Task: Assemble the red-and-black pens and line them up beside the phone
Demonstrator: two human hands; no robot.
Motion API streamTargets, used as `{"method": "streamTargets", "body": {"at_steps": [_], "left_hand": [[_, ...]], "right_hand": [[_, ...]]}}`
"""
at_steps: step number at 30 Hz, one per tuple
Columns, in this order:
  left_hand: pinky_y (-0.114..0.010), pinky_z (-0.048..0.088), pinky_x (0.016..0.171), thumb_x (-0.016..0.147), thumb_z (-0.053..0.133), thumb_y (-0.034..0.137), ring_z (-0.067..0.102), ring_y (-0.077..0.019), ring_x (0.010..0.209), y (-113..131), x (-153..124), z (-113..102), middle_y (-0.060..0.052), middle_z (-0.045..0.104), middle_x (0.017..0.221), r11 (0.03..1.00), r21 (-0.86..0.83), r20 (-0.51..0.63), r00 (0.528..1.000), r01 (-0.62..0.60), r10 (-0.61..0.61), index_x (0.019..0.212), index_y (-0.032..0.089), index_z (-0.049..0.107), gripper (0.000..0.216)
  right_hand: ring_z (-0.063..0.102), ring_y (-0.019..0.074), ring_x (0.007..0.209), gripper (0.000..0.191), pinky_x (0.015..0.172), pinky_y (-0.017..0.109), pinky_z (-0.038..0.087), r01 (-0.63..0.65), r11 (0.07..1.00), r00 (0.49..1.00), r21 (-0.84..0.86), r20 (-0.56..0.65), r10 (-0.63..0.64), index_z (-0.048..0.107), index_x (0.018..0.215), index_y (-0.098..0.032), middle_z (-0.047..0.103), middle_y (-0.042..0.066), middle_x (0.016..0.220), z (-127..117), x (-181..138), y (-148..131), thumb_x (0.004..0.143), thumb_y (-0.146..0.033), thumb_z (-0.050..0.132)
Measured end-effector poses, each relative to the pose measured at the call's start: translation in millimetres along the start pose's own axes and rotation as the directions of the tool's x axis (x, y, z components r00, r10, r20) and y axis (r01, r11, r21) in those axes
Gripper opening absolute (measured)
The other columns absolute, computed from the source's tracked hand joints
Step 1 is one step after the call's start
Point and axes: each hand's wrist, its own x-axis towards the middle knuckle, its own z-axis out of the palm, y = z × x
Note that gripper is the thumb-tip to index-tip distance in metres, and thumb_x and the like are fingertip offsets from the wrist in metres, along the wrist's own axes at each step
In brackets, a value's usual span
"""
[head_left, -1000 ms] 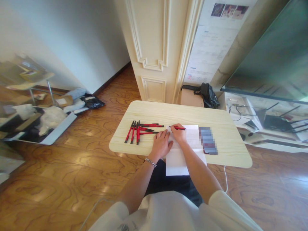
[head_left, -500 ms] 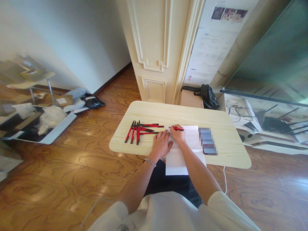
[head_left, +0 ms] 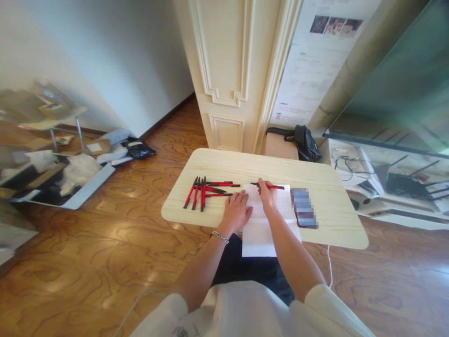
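Observation:
A white sheet of paper (head_left: 258,241) lies on the pale wooden table (head_left: 333,206), its near end hanging over the front edge. My left hand (head_left: 237,209) rests flat on the paper's left side, fingers stretched out. In my right hand (head_left: 268,196) is a red and black pen (head_left: 275,186), gripped near its tip above the upper part of the paper. The tip points left; whether it touches the paper I cannot tell. Several more red and black pens (head_left: 202,195) lie in a crossed group left of my left hand. Right of the paper lies a phone (head_left: 304,208), its screen blurred out.
Behind the table stands a cream panelled door (head_left: 224,70). A black bag (head_left: 306,142) sits on a box at the back right, near a low white cabinet (head_left: 386,208). On the floor at left is an open box (head_left: 87,187) of packaging. A white cable (head_left: 330,267) hangs at right.
My right hand has moved right with the pen, from the paper's upper left corner towards its upper middle. The pen now lies flatter. My left hand stays on the paper.

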Motion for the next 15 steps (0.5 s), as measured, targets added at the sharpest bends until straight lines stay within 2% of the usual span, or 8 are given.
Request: {"method": "streamTargets", "body": {"at_steps": [3, 5, 9, 12, 15], "left_hand": [[-0.048, 0.032, 0.102, 0.089, 0.046, 0.035, 0.036, -0.0308, 0.128, -1.3, 2.4, 2.9, -0.009, 0.041, 0.145, 1.0, -0.005, 0.002, 1.0, 0.017, -0.017, 0.134, 0.021, 0.045, 0.047], [-0.048, 0.033, 0.101, 0.089, 0.047, 0.033, 0.036, -0.0308, 0.128, -2.7, 4.9, 5.0, -0.009, 0.04, 0.145, 1.0, -0.011, -0.001, 1.0, 0.023, -0.023, 0.133, 0.02, 0.045, 0.046], [-0.047, 0.035, 0.1, 0.089, 0.048, 0.029, 0.037, -0.0301, 0.127, -5.0, 9.2, 8.6, -0.01, 0.043, 0.142, 0.999, -0.034, -0.017, 1.0, 0.016, -0.016, 0.131, 0.019, 0.046, 0.044], [-0.046, 0.035, 0.101, 0.089, 0.048, 0.027, 0.038, -0.0288, 0.125, -4.7, 9.4, 9.4, -0.009, 0.046, 0.14, 0.998, -0.054, -0.041, 0.999, 0.015, -0.018, 0.129, 0.019, 0.049, 0.04], [-0.046, 0.035, 0.102, 0.089, 0.048, 0.025, 0.041, -0.0274, 0.124, -3.2, 7.2, 8.5, -0.008, 0.05, 0.136, 0.996, -0.085, -0.074, 0.997, 0.021, -0.027, 0.124, 0.021, 0.053, 0.036]], "right_hand": [[0.062, 0.0156, 0.071, 0.034, 0.065, 0.027, 0.049, 0.001, 0.962, 0.999, 0.273, -0.043, 0.011, 0.061, 0.071, -0.017, 0.067, 0.005, 0.074, -11.7, 3.6, -11.5, 0.077, -0.05, 0.056], [0.062, 0.0135, 0.071, 0.028, 0.066, 0.026, 0.049, -0.003, 0.894, 1.0, 0.448, -0.004, 0.005, 0.062, 0.077, -0.017, 0.067, 0.005, 0.079, -21.4, 3.9, -22.0, 0.075, -0.045, 0.062], [0.051, 0.0068, 0.053, 0.03, 0.048, 0.019, 0.042, -0.081, 0.789, 0.993, 0.609, 0.116, 0.013, 0.06, 0.095, -0.024, 0.061, -0.002, 0.073, -41.2, 0.1, -42.0, 0.071, -0.038, 0.072], [0.037, 0.0063, 0.04, 0.036, 0.039, 0.019, 0.033, -0.173, 0.74, 0.981, 0.65, 0.183, 0.068, 0.058, 0.088, -0.025, 0.047, -0.007, 0.056, -54.0, -2.4, -51.6, 0.075, -0.058, 0.062], [0.031, 0.0083, 0.037, 0.063, 0.037, 0.022, 0.032, -0.257, 0.726, 0.959, 0.638, 0.26, 0.111, 0.051, 0.066, -0.022, 0.033, -0.007, 0.047, -65.3, -2.8, -56.3, 0.074, -0.082, 0.033]]}}
